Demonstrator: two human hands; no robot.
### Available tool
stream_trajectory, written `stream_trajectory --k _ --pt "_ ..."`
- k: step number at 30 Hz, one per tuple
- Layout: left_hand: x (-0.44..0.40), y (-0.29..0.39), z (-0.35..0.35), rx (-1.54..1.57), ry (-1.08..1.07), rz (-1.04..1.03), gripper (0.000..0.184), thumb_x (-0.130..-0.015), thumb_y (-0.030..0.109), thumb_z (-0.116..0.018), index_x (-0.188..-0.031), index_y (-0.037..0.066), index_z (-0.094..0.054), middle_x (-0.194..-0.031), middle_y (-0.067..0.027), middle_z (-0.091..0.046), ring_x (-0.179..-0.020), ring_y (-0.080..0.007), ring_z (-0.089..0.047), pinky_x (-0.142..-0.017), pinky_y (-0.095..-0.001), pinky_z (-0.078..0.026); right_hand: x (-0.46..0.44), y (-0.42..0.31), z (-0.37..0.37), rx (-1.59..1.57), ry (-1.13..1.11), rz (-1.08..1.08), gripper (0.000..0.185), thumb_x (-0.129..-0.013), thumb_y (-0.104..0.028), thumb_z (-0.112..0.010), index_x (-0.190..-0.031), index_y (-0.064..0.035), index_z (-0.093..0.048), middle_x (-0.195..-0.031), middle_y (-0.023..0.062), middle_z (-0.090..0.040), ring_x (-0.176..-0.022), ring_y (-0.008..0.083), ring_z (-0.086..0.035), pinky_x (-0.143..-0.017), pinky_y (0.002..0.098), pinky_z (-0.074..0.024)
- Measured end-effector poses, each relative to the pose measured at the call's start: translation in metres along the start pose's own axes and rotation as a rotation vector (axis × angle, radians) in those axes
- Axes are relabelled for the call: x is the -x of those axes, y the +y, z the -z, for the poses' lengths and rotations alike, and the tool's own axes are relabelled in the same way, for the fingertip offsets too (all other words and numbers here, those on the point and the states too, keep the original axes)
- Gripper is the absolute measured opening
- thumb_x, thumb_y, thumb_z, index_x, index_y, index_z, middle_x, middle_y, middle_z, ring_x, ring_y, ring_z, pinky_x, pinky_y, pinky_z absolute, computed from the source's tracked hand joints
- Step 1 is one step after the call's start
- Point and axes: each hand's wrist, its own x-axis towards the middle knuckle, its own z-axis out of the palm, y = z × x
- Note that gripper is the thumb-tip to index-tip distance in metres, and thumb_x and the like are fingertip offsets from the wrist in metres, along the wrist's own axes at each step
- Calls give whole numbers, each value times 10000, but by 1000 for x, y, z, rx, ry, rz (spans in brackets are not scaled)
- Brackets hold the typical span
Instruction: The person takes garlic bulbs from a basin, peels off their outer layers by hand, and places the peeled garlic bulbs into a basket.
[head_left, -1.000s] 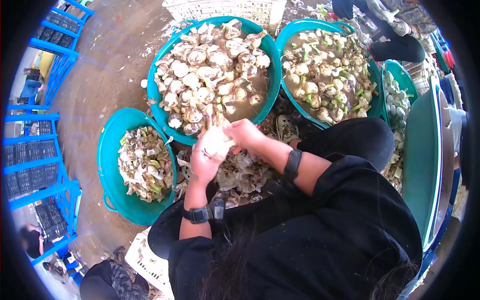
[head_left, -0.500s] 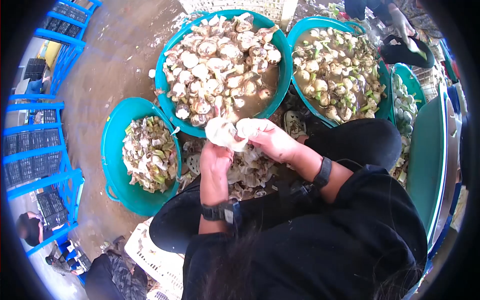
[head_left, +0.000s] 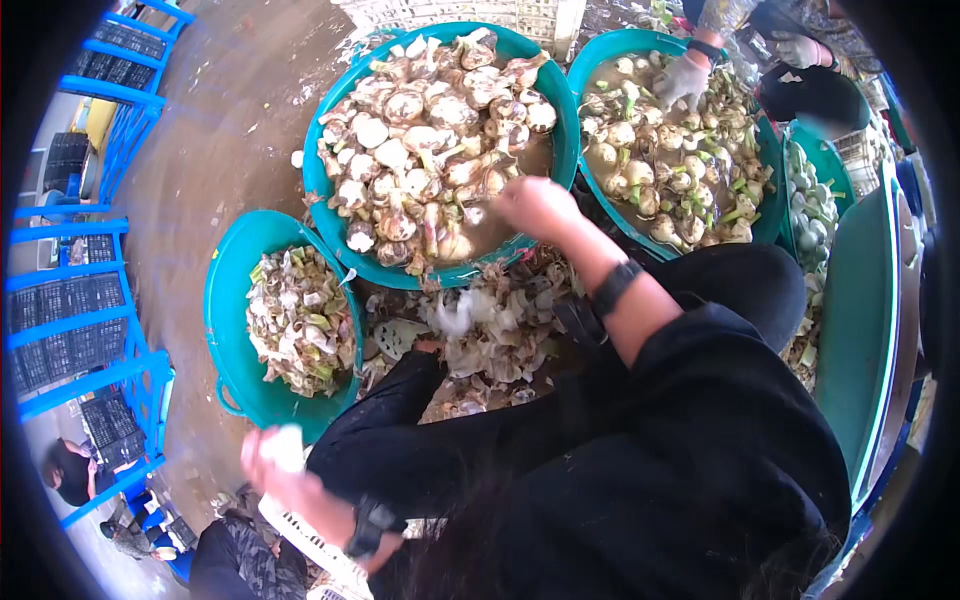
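My left hand point(head_left: 282, 468) is out to the lower left, blurred, with its fingers around a white peeled garlic bulb point(head_left: 290, 447). Below it lies a white plastic crate point(head_left: 312, 548). My right hand point(head_left: 540, 208) hangs over the near right rim of a large green tub point(head_left: 312, 185); motion smears its fingers. Dirty unpeeled garlic bulbs point(head_left: 405, 108) fill this tub, with muddy water showing at one side. A blurred white piece of peel point(head_left: 455, 314) is in the air above a heap of peelings point(head_left: 510, 340) between my legs.
A smaller green tub point(head_left: 225, 300) at left holds peelings. To the right, a co-worker's gloved hand point(head_left: 685, 82) reaches into another tub point(head_left: 578, 75) of bulbs in water. Beyond are a narrower tub point(head_left: 840, 165) and blue railings point(head_left: 85, 385).
My hands have parted: the left carried the white bulb down and left, the right moved up to the large tub. Peel has dropped. A co-worker's gloved hand has entered the right tub.
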Motion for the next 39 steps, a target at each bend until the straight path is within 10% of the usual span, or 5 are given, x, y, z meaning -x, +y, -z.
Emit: stream_trajectory --k 9,13,19,35,39 --pt "-4 63 -29 110 65 457 252 -806 118 -543 -1011 -28 -539 -958 -96 -557 -862 -186 -535 -787 -315 -429 -194 72 -242 54 657 457 432 -751 -20 -453 -1175 27 -384 -992 188 -544 -832 272 -593 -753 360 -466" --pt "-21 154 -173 866 -401 968 301 -884 304 -427 -1095 89 -434 -830 -57 -535 -682 -158 -571 -528 -264 -491 -9 -76 -105 -1625 30 -59 105 -785 21 -525 -864 -48 -528 -753 58 -569 -624 164 -575 -516 281 -491" --pt "-27 156 -212 1073 -322 831 242 -850 311 -510 -940 91 -553 -609 23 -495 -409 -51 -374 -348 -202 -252 56 -65 -41 -99 57 694 225 -816 -175 -468 -677 -22 -558 -625 130 -579 -551 260 -592 -543 373 -480" --pt "-24 133 -195 1418 -696 766 441 -867 324 -419 -1162 3 -484 -1009 -71 -568 -927 -163 -545 -845 -299 -409 67 -50 -54 -1310 -617 15 292 -839 -272 -504 -891 7 -574 -687 47 -541 -631 185 -560 -506 285 -489" --pt "-30 129 -189 909 -1011 604 390 -839 213 -518 -1171 12 -481 -949 -66 -588 -858 -129 -547 -751 -270 -447 65 -47 -72 -520 66 444 304 -840 -294 -527 -713 -24 -582 -615 18 -551 -520 109 -509 -492 242 -432"
